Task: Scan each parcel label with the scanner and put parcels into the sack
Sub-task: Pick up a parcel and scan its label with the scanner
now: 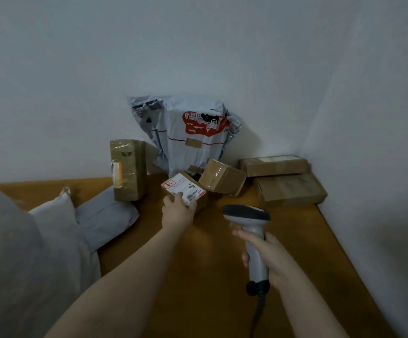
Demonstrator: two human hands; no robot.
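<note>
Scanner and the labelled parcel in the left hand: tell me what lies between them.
Nothing: in the head view only bare table shows between the scanner in the right hand and the labelled parcel the left hand grips.

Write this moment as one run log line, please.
left hand: grips small labelled box | right hand: holds scanner, head near box | step: scan label

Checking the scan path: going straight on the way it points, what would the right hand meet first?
Probably the labelled parcel gripped by the left hand, with the scanner in the right hand arriving first; the tilted box beside it is close.
</note>
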